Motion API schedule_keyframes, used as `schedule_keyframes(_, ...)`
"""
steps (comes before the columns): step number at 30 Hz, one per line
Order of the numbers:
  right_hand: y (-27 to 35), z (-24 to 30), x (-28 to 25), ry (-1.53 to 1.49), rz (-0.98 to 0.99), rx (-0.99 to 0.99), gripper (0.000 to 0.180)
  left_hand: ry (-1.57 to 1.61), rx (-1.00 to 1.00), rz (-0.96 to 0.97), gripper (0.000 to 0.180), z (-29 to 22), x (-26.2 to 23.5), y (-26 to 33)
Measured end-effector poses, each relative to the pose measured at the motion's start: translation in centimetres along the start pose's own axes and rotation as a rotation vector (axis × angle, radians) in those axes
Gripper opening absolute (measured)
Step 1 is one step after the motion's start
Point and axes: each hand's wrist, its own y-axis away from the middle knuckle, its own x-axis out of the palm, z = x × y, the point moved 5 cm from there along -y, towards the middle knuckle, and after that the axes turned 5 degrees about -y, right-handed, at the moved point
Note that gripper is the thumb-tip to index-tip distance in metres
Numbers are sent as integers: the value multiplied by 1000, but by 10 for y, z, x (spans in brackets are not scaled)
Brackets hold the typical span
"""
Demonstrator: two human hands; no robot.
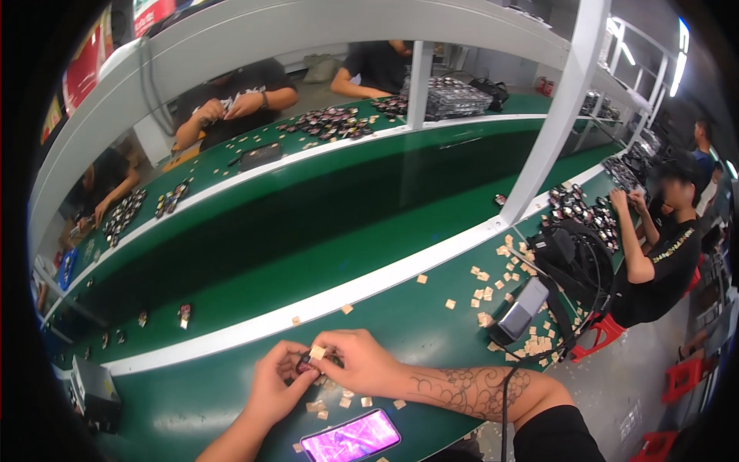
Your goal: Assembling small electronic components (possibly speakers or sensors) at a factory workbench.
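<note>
Close to the near edge of the green worktable [200, 377], both my hands meet around one small dark part. My left hand [271, 383] grips this small dark rounded part [305, 365] between thumb and fingers; its exact kind is too small to make out. A small tan square piece [317, 353] is pinched in my right hand [360, 362], against the dark part. My fingers cover much of both. Several loose tan squares [345, 402] lie under and beside my hands. A phone [352, 437] with a lit pink screen rests just in front of me.
A grey box [522, 308], a black bag [573, 258] and scattered tan squares stand to the right. A grey metal box [94, 393] is at the left. Beyond a white rail [254, 346] runs a green belt [369, 254] with small parts. Co-workers sit across and at the right.
</note>
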Motion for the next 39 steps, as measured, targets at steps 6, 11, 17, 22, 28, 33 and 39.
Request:
schedule_keyframes(6, 5, 7, 10, 304, -65, -230, 32, -405, 77, -205, 25, -6, -29, -6)
schedule_keyframes(11, 46, 25, 43, 543, 623, -358, 46, -566, 94, -424, 18, 8, -86, -57)
schedule_keyframes(17, 73, 42, 73, 817, 688, -432, 27, -783, 48, -506, 24, 12, -102, -73)
schedule_keyframes(22, 76, 38, 76, 795, 679, -403, 27, -917, 104, -552, 38, 15, -104, -68)
schedule_keyframes(28, 75, 30, 75, 754, 692, -282, 30, -1036, 225, -647, 63, 19, -122, -53)
schedule_keyframes(33, 53, 56, 54, 662, 654, -277, 36, -1092, 112, -621, 72, 43, -149, -49)
schedule_keyframes(39, 26, 3, 47, 727, 481, -332, 65, -1302, 108, -754, 67, 55, -172, -49)
